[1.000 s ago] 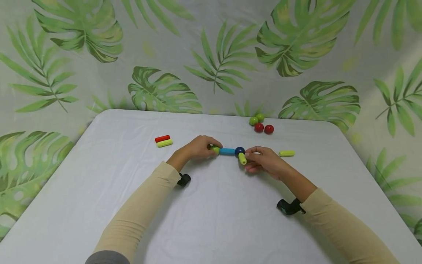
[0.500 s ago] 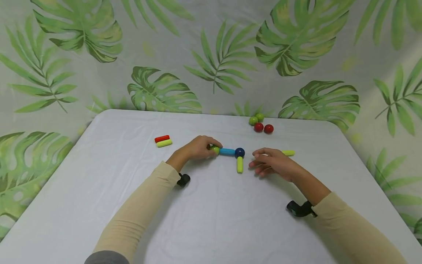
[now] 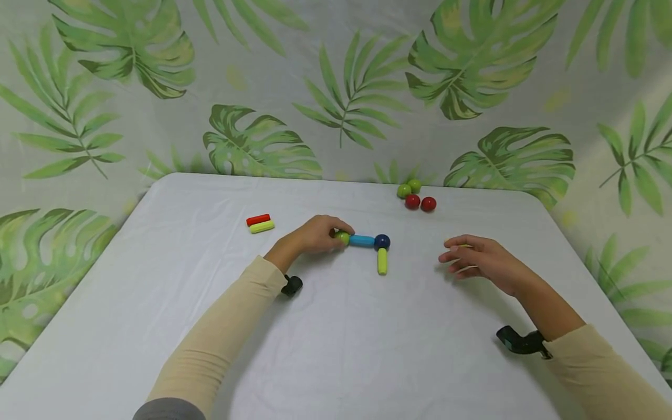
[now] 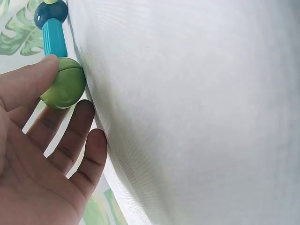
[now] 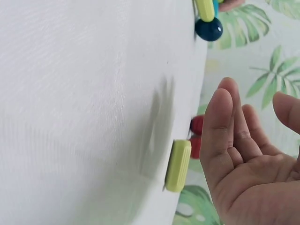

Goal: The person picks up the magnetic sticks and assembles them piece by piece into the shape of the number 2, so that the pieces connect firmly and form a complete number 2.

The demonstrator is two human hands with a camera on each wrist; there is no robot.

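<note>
My left hand (image 3: pixel 317 234) pinches a green ball (image 4: pixel 70 85) between thumb and fingers, close over the white table. From that ball a blue rod (image 3: pixel 362 241) runs right to a dark blue ball (image 3: pixel 382 242). A yellow-green rod (image 3: pixel 382 262) joins the dark blue ball and points toward the near side, so the pieces form an L. My right hand (image 3: pixel 483 259) hovers to the right with loosely bent fingers and holds nothing. Another yellow-green rod (image 5: pixel 178 166) lies by it on the table, mostly hidden behind the hand in the head view.
Two green balls (image 3: pixel 404 191) and two red balls (image 3: pixel 412 201) sit near the table's back edge. A red rod (image 3: pixel 258 220) and a yellow-green rod (image 3: pixel 262 227) lie side by side left of my left hand. A leaf-patterned cloth (image 3: pixel 346 87) hangs behind.
My right hand has let go of the yellow-green rod at the dark blue ball and moved right. That rod now points straight toward the near side. My left hand has stayed put.
</note>
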